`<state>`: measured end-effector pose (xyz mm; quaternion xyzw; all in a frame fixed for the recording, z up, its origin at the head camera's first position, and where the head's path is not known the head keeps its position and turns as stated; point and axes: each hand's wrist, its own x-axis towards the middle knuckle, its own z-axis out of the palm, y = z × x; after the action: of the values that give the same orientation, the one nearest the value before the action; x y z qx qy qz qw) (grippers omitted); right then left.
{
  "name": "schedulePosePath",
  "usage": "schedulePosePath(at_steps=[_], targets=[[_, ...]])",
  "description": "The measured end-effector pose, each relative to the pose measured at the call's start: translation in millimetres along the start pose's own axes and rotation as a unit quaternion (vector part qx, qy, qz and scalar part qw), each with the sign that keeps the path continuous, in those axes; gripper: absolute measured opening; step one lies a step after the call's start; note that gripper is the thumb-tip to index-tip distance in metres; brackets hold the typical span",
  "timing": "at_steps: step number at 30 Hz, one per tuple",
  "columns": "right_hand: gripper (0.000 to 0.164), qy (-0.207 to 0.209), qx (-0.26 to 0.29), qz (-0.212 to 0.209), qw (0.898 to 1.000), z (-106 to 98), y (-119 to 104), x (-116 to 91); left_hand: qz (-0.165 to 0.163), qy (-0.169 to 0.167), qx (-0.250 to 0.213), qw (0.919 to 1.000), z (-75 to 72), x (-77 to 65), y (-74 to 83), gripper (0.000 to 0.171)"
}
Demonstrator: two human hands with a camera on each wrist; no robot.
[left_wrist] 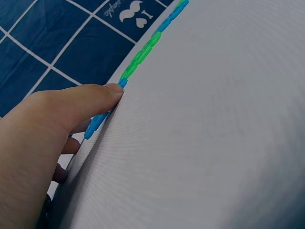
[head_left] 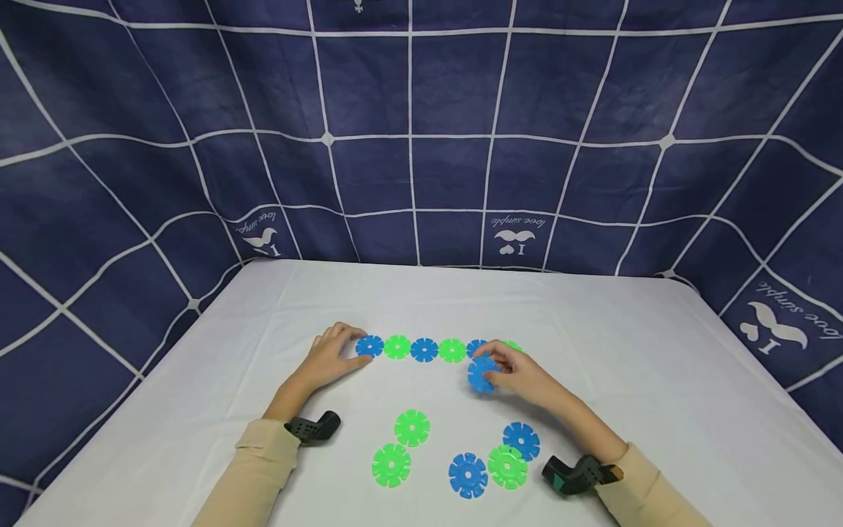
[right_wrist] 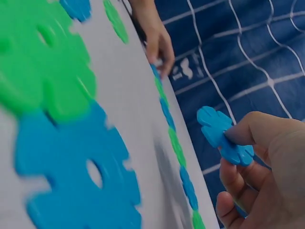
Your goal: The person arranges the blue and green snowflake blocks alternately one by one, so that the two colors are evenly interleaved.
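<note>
My right hand [head_left: 527, 377] pinches a blue snowflake disc [head_left: 478, 376] between thumb and fingers, raised above the white table; the right wrist view shows this blue disc [right_wrist: 212, 125] tilted. Behind it runs a row of flat discs alternating blue and green. At the row's left end my left hand [head_left: 332, 355] holds a blue disc [head_left: 369, 347] by its edges, with the thumb on the near side and fingers on the far side. A green disc [head_left: 397, 347] lies beside that one. The green disc [head_left: 512, 345] at the right end is partly hidden behind my right hand.
Nearer on the white table [head_left: 316, 490] lie two loose green discs [head_left: 411, 428], a blue disc [head_left: 468, 476], and another green disc [head_left: 508, 467] overlapping a blue disc [head_left: 522, 439]. A dark blue checked cloth [head_left: 454, 176] hangs behind the table and at its sides.
</note>
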<state>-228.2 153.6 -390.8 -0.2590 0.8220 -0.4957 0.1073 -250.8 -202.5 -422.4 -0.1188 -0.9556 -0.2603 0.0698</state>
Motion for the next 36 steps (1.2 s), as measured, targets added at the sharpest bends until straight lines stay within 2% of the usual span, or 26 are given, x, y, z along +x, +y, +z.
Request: schedulePosePath(at_steps=[7, 10, 13, 21, 29, 36], targets=[[0.033, 0.105, 0.004, 0.031, 0.994, -31.5, 21.1, -0.5, 0.004, -0.002, 0.003, 1.0000, 0.3, -0.4, -0.1, 0.051], [0.034, 0.138, 0.005, 0.054, 0.989, -43.1, 30.7, -2.0, 0.004, -0.002, 0.002, 1.0000, 1.1, -0.4, -0.2, 0.051], [0.034, 0.159, 0.001, 0.059, 0.985, -52.4, 39.6, -3.7, 0.004, -0.002, 0.001, 1.0000, 1.8, -0.5, -0.3, 0.051], [0.034, 0.192, -0.018, 0.058, 0.979, -66.4, 60.6, -9.2, 0.003, 0.002, 0.001, 1.0000, 2.6, -2.3, -0.6, 0.051], [0.027, 0.180, -0.102, 0.067, 0.976, -66.0, 72.0, -9.5, 0.001, 0.003, 0.003, 1.0000, 2.1, -1.8, -0.7, 0.050], [0.026, 0.180, -0.186, 0.059, 0.964, -60.5, 73.2, -7.9, 0.001, 0.002, 0.001, 1.0000, 0.9, -0.7, 0.1, 0.051]])
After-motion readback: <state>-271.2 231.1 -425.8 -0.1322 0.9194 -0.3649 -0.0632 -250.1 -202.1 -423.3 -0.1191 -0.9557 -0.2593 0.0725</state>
